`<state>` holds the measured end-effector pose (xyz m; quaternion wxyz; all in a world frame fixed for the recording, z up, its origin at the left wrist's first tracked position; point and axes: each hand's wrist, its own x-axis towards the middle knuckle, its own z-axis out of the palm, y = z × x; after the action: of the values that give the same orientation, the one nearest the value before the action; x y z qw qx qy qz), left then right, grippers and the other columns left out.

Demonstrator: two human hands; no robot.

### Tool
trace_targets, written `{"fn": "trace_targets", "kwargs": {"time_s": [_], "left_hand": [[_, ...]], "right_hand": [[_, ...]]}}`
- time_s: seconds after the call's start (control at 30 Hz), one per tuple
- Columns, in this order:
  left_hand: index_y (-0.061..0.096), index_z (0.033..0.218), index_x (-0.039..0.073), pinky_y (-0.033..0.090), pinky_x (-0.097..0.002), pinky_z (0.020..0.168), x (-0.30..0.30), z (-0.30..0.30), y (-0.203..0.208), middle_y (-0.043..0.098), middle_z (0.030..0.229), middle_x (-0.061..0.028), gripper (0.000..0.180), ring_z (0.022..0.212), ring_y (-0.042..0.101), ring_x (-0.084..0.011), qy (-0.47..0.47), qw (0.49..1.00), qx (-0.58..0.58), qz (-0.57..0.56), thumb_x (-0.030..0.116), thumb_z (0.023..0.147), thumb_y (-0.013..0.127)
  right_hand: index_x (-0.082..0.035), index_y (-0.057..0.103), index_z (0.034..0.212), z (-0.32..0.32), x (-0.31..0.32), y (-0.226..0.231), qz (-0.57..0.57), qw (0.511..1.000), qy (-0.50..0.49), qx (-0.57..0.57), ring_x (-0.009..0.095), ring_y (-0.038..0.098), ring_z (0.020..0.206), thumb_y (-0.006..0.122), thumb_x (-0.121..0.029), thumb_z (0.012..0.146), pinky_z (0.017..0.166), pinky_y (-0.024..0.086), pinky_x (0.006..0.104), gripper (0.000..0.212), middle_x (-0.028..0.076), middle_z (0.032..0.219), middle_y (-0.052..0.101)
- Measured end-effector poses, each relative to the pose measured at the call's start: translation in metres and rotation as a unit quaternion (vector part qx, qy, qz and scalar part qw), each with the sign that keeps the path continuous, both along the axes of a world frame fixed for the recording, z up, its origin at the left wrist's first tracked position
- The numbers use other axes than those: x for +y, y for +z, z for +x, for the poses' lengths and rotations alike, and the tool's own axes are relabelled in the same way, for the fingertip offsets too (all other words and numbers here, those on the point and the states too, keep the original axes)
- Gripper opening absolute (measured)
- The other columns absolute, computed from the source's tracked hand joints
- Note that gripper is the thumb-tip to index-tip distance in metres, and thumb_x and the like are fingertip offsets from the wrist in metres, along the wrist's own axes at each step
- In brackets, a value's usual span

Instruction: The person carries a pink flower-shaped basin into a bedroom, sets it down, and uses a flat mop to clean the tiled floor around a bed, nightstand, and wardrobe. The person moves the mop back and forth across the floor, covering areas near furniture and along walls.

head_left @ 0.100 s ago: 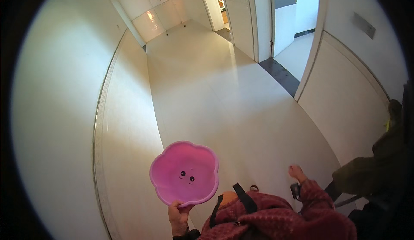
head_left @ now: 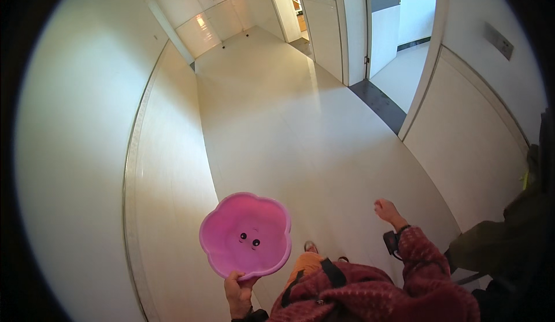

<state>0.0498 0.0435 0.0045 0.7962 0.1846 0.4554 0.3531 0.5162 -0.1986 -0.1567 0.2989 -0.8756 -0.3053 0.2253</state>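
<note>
My left hand (head_left: 238, 295) grips the near rim of a pink basin (head_left: 231, 251), thumb over the edge and the other fingers hidden beneath it. The basin is flower-shaped with a scalloped rim, and a small face with black eyes marks its bottom. Nothing else shows inside it. Out to the right, my right hand (head_left: 387, 211) hangs over the floor with its fingers curled in, and no object shows in them. A black device (head_left: 391, 241) is strapped at that wrist.
I am in a corridor with a pale floor (head_left: 272, 113). A panelled wall (head_left: 167, 171) runs close on the left. Ahead on the right, an open door (head_left: 384, 30) stands beside a dark threshold (head_left: 377, 102). Dark olive cloth (head_left: 485, 244) lies at the right edge.
My right hand has swung forward and slightly left. A shoe and an orange trouser leg have come further into view below. The basin stays in my left hand, nearly in place.
</note>
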Motion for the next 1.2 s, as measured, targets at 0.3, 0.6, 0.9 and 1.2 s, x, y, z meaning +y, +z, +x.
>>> {"fn": "trace_targets", "kwargs": {"time_s": [0.3,0.6,0.9,1.2], "left_hand": [[0.048,0.097,-0.01,0.048,-0.0523,0.085,0.181,0.123,-0.015,0.053,0.103,-0.0213,0.029,0.093,0.055,-0.0378,-0.051,0.996,0.031,0.059,0.004,0.071,0.046],[0.046,0.097,-0.009,0.048,-0.0544,0.083,0.364,0.29,0.013,0.052,0.104,-0.0209,0.028,0.095,0.055,-0.0373,-0.2,0.911,0.112,0.342,0.002,0.071,0.046],[0.041,0.101,-0.003,0.046,-0.0494,0.088,0.503,0.439,-0.002,0.044,0.098,-0.0136,0.018,0.095,0.054,-0.0291,-0.109,0.964,-0.127,0.207,0.007,0.087,0.047],[0.041,0.104,-0.006,0.047,-0.0342,0.082,0.652,0.548,-0.011,0.048,0.095,-0.0115,0.022,0.086,0.055,-0.0212,-0.189,0.882,0.136,0.41,0.002,0.085,0.048]], "right_hand": [[0.001,0.056,0.075,0.082,0.12,-0.067,-0.086,0.993,0.038,-0.068,0.042,0.054,0.077,0.047,-0.019,0.079,0.067,0.042,0.0497,0.022,0.023,0.079,0.058],[-0.001,0.062,0.081,0.092,-0.006,-0.159,-0.314,0.919,-0.087,0.22,0.023,0.057,0.064,0.052,-0.02,0.076,0.059,0.045,0.0375,0.022,0.01,0.069,0.06],[-0.006,0.064,0.076,0.297,0.199,-0.141,-0.333,0.934,0.049,0.121,0.029,0.059,0.068,0.053,-0.02,0.073,0.062,0.046,0.041,0.018,0.016,0.075,0.062],[-0.003,0.06,0.079,0.584,0.64,-0.032,0.039,0.998,-0.005,-0.057,0.04,0.057,0.074,0.046,-0.018,0.078,0.065,0.046,0.0446,0.021,0.021,0.078,0.06]]}}
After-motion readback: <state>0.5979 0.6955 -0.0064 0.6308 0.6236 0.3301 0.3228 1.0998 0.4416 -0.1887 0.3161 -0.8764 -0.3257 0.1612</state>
